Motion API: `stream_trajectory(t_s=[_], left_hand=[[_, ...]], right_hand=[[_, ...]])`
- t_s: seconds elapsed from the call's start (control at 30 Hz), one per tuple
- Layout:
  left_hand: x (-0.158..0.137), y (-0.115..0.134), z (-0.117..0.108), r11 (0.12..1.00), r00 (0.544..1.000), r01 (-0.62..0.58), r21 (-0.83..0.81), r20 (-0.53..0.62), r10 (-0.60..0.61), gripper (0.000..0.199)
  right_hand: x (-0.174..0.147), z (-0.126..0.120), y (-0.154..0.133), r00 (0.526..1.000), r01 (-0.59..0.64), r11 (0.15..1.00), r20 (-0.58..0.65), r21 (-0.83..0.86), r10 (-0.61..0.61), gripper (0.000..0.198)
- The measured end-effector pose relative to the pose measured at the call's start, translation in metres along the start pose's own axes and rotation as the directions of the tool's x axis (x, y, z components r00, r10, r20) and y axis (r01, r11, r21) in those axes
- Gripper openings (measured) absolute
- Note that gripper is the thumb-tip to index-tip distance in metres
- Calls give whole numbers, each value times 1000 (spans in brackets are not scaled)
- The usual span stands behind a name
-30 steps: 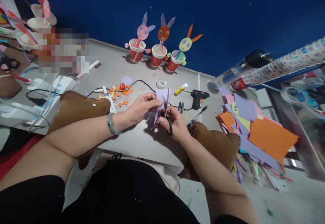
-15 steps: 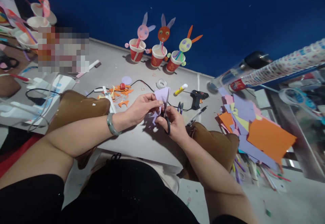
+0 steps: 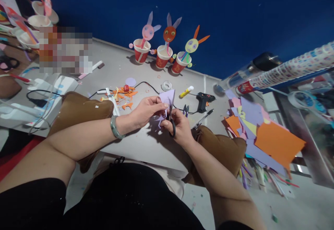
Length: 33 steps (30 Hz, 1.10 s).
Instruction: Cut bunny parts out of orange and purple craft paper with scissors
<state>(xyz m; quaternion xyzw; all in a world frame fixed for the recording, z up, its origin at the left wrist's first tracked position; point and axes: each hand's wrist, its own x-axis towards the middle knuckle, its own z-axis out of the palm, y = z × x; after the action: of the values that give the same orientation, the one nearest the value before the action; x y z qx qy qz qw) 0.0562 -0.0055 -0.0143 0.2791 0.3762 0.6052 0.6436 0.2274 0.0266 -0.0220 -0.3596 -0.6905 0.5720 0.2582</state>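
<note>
Between finger and thumb, my left hand (image 3: 147, 111) pinches a piece of purple paper (image 3: 166, 98). My right hand (image 3: 180, 127) has its fingers through the handles of black-handled scissors (image 3: 173, 125). The scissor blades point away from me and lie along the paper's right side. Below my left fingertips, purple scraps (image 3: 159, 121) are at the table. Just beyond the paper lies a roll of clear tape (image 3: 166, 85). A purple paper circle (image 3: 130, 82) rests farther left, beside orange paper scraps (image 3: 127, 105).
Three red paper cups (image 3: 163, 61) with rabbit-faced figures stand along the blue wall. Right of my hands lie a yellow glue stick or marker (image 3: 186, 91), a black glue gun (image 3: 202, 102) and a pen (image 3: 203, 118). Coloured paper sheets (image 3: 279, 145) pile at the right; a power strip (image 3: 56, 101) sits left.
Both hands keep nearly the same pose, with the scissors still at the purple paper. The whole view has shifted very slightly.
</note>
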Motion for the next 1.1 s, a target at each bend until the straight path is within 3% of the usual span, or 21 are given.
stream_trajectory(t_s=[1.1], left_hand=[[-2,6,0,1000,998,2,-26,68,-1,25]], right_hand=[[-2,-1,1,999,31,1000,-36,-4,-31,55]])
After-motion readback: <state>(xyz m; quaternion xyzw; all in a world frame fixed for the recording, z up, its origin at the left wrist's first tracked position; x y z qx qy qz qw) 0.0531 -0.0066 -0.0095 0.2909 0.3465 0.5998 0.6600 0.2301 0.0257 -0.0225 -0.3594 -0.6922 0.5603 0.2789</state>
